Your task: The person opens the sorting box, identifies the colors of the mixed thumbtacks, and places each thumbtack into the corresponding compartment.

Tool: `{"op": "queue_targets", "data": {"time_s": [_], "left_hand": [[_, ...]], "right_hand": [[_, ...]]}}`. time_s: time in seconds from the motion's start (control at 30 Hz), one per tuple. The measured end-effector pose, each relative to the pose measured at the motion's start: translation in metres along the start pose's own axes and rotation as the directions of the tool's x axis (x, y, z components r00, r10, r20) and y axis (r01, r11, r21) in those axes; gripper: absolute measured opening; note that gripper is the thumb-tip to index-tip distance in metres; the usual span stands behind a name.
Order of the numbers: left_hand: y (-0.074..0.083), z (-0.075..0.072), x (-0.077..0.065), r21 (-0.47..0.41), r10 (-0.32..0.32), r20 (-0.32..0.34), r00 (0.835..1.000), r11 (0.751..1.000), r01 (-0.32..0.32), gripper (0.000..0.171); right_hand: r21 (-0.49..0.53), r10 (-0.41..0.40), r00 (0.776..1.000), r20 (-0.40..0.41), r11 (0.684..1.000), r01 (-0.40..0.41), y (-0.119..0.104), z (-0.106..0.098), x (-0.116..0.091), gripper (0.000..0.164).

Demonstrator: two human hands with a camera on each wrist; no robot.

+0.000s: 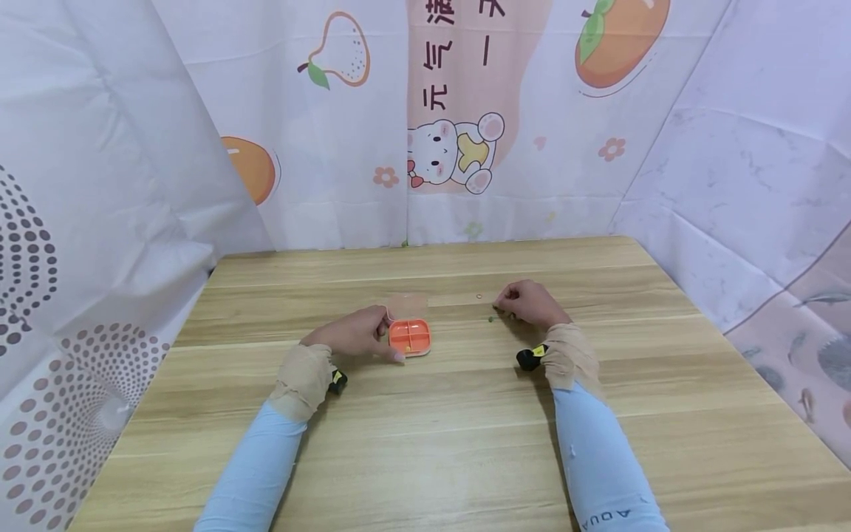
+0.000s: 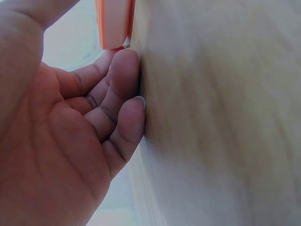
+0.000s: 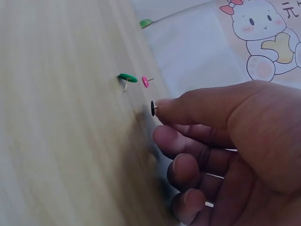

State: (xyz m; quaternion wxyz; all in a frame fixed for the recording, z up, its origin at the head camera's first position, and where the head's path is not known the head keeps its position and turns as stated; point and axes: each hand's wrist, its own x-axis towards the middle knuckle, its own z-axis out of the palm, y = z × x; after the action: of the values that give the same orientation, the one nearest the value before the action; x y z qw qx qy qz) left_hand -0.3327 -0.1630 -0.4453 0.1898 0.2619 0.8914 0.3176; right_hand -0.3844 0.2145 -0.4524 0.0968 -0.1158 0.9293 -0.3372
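Observation:
My left hand (image 1: 352,332) holds a small orange compartment box (image 1: 420,329), thumb along its near side and fingers at its far left corner. In the left wrist view the fingers (image 2: 127,70) are bent, their tips low by the tabletop, with the orange box (image 2: 115,23) just beyond. A small yellow piece (image 1: 408,349) lies in a near compartment. On the right, my right hand (image 1: 528,301) pinches the pin of a black thumbtack (image 3: 153,108), its head close over the table. Near it lie a green thumbtack (image 3: 128,77) and a pink thumbtack (image 3: 145,82), pins up or sideways.
Behind the box, its clear lid (image 1: 407,303) lies folded back on the wooden table (image 1: 425,428). A printed curtain (image 1: 352,148) hangs along the table's back edge, with a small green thing (image 1: 405,243) at its foot. More curtain stands at both sides.

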Motion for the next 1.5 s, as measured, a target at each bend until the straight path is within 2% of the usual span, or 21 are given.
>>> {"op": "queue_targets", "data": {"time_s": [0.13,0.2,0.23,0.3,0.4,0.47,0.5,0.57,0.63,0.7,0.83,0.9,0.93,1.0,1.03,1.13,1.17,1.23,1.27,1.33,1.5], "left_hand": [[0.0,-0.001,0.0,0.0,-0.007,-0.002,1.0,1.0,0.007,0.064],[0.0,-0.001,0.001,0.0,-0.012,-0.003,1.0,1.0,0.012,0.064],[0.0,-0.001,0.001,-0.001,-0.015,-0.004,1.0,1.0,0.015,0.064],[0.0,-0.001,0.002,0.0,-0.017,-0.003,1.0,1.0,0.017,0.065],[-0.001,0.0,0.002,0.004,-0.018,-0.003,1.0,1.0,0.018,0.065],[-0.001,0.0,0.002,0.005,-0.018,-0.003,1.0,1.0,0.018,0.066],[-0.001,0.0,0.002,0.005,-0.018,-0.003,1.0,1.0,0.018,0.066],[-0.003,0.001,0.001,0.004,-0.017,-0.004,1.0,1.0,0.017,0.065],[-0.004,0.001,0.0,0.001,-0.015,-0.002,1.0,1.0,0.015,0.065],[-0.006,0.001,0.0,0.002,-0.008,0.0,1.0,1.0,0.008,0.065],[-0.008,0.0,0.0,0.006,0.0,0.001,1.0,1.0,0.0,0.064],[-0.009,0.0,0.001,0.003,0.003,0.002,1.0,1.0,-0.003,0.063],[-0.008,0.0,0.001,0.0,0.003,0.004,1.0,1.0,-0.003,0.063],[-0.007,-0.001,0.001,-0.002,0.004,0.008,1.0,1.0,-0.004,0.063],[-0.006,-0.001,0.001,-0.003,0.005,0.008,1.0,1.0,-0.005,0.063],[-0.004,-0.002,0.001,0.003,-0.002,0.007,1.0,1.0,0.002,0.063],[-0.004,-0.002,0.001,0.005,-0.005,0.004,1.0,1.0,0.005,0.063],[-0.005,-0.002,0.001,0.006,-0.005,0.002,1.0,1.0,0.005,0.063],[-0.005,-0.002,0.001,0.008,-0.004,0.0,1.0,1.0,0.004,0.062],[-0.005,-0.002,0.001,0.009,0.001,0.0,1.0,1.0,-0.001,0.062],[-0.003,-0.002,0.002,0.009,-0.003,0.004,1.0,1.0,0.003,0.063]], "right_hand": [[0.193,0.021,0.999,0.034,0.981,-0.027,0.001,-0.004,0.0,0.025],[0.388,0.023,0.998,0.061,0.921,-0.045,0.002,-0.006,0.0,0.028],[0.505,0.022,0.997,0.074,0.861,-0.057,0.003,-0.007,-0.001,0.027],[0.725,-0.013,0.993,0.121,0.684,-0.08,0.005,-0.009,-0.002,0.023],[0.94,-0.163,0.963,0.215,0.303,-0.159,0.012,-0.011,-0.002,0.027],[0.964,-0.298,0.917,0.265,0.071,-0.255,0.017,-0.013,-0.003,0.035],[0.951,-0.361,0.89,0.28,-0.022,-0.309,0.019,-0.013,-0.003,0.037],[0.908,-0.469,0.837,0.282,-0.151,-0.391,0.023,-0.012,-0.002,0.038],[0.873,-0.536,0.803,0.261,-0.224,-0.433,0.026,-0.011,-0.002,0.038],[0.85,-0.586,0.776,0.234,-0.263,-0.455,0.028,-0.01,-0.002,0.037],[0.829,-0.631,0.75,0.2,-0.299,-0.473,0.029,-0.011,-0.002,0.039],[0.855,-0.613,0.767,0.191,-0.28,-0.436,0.028,-0.014,-0.003,0.042],[0.887,-0.584,0.789,0.19,-0.242,-0.393,0.027,-0.017,-0.004,0.043],[0.965,-0.475,0.861,0.179,-0.084,-0.247,0.023,-0.022,-0.007,0.041],[0.986,-0.398,0.902,0.167,0.048,-0.161,0.02,-0.025,-0.009,0.039],[0.833,-0.162,0.981,0.106,0.553,0.002,0.009,-0.032,-0.013,0.025],[0.734,-0.106,0.991,0.079,0.679,0.014,0.005,-0.033,-0.014,0.023],[0.545,-0.043,0.998,0.04,0.838,0.014,-0.001,-0.035,-0.014,0.03],[0.469,-0.035,0.999,0.026,0.883,0.019,-0.004,-0.035,-0.014,0.035],[0.377,-0.034,0.999,0.011,0.926,0.027,-0.009,-0.035,-0.014,0.04],[0.303,-0.061,0.998,-0.004,0.951,0.06,-0.014,-0.033,-0.015,0.036]]}}
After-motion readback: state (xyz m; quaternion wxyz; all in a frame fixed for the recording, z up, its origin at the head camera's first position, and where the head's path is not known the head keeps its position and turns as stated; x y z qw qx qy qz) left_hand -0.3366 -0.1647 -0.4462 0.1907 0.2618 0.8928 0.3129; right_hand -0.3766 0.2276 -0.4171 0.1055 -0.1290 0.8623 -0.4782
